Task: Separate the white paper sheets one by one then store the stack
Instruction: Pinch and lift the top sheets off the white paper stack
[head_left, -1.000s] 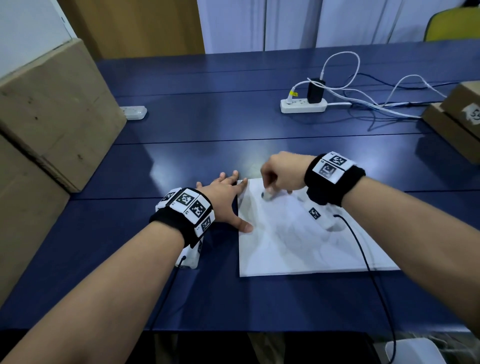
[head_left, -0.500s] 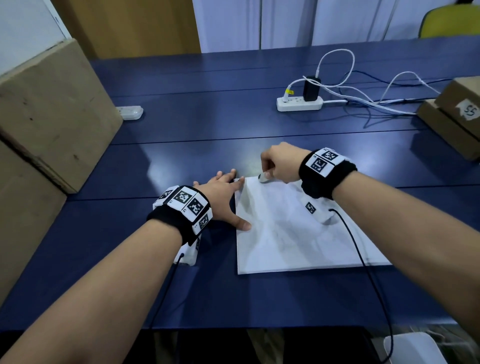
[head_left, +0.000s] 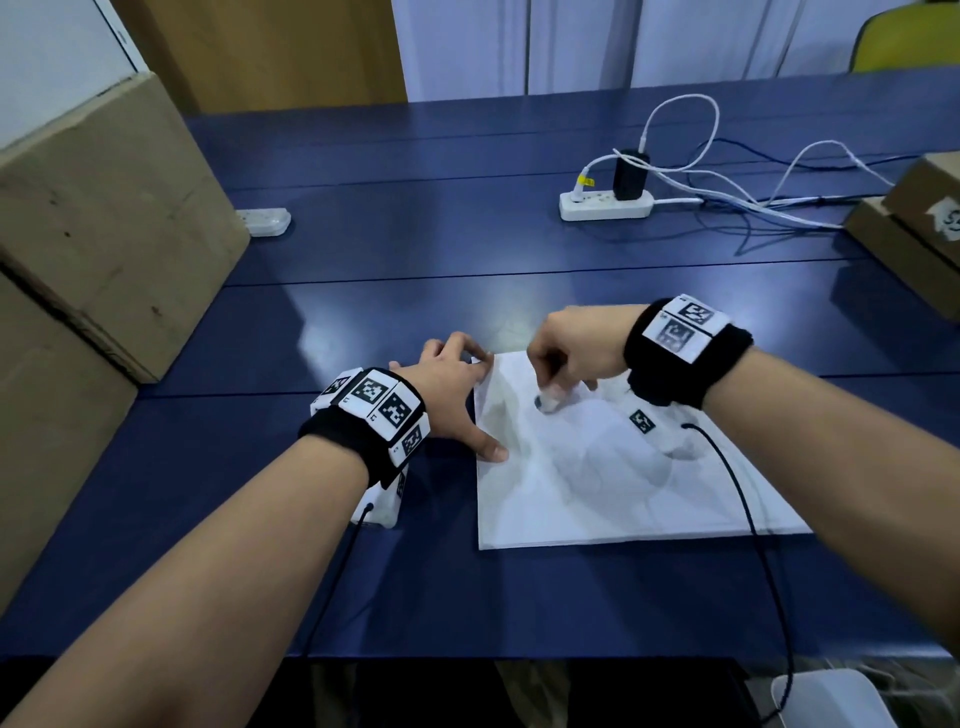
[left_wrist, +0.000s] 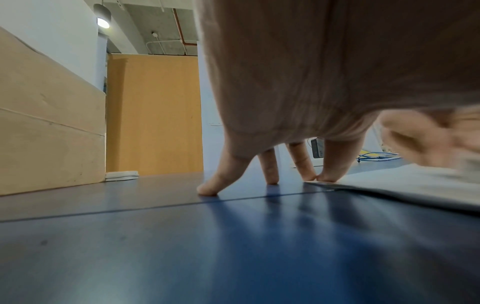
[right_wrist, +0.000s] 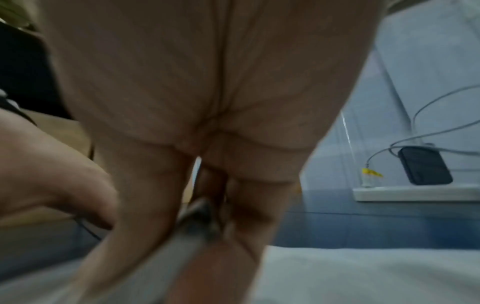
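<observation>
white paper stack (head_left: 613, 499): right hand (head_left: 571, 351) pinches one sheet corner, left hand (head_left: 452, 395) splayed flat on its edge

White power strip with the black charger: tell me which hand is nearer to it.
Right. The right hand is over the paper stack's far edge, below the power strip; the left hand sits farther left at the stack's corner.

- Right hand (head_left: 569, 349): drawn back from the far left corner of the paper stack (head_left: 613, 483) toward the person since half a second ago; its curled fingers now pinch the top sheet (head_left: 524, 410) further in from the corner.
- Top sheet: its far left part has risen off the stack where the fingers hold it, bowing up; earlier it lay flatter.
</observation>
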